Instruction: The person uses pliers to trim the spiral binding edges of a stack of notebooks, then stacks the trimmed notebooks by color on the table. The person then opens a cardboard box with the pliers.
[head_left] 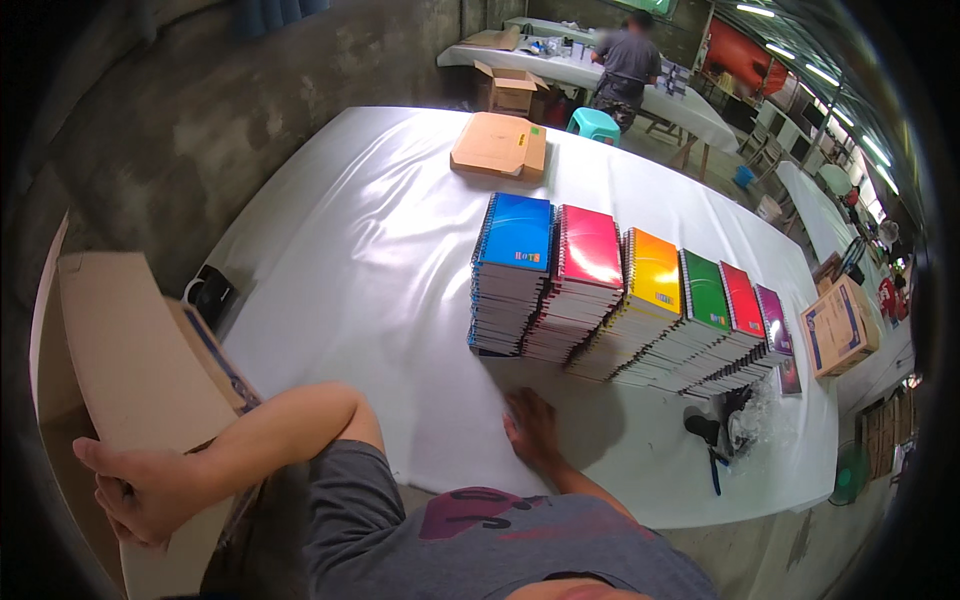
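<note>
Head view: left hand seems busy with the cardboard box beside the table, grip hard to tell; right hand holds nothing, near the notebooks. Shifting the box probably needs both.

Open lane left, blockage right

I have bare table running near to far, left of the notebook stacks and the flat carton beyond. The tight-packed stacks wall off the right fingers from the far right; clear plastic clutters the near right, a cardboard box the near left.
</note>
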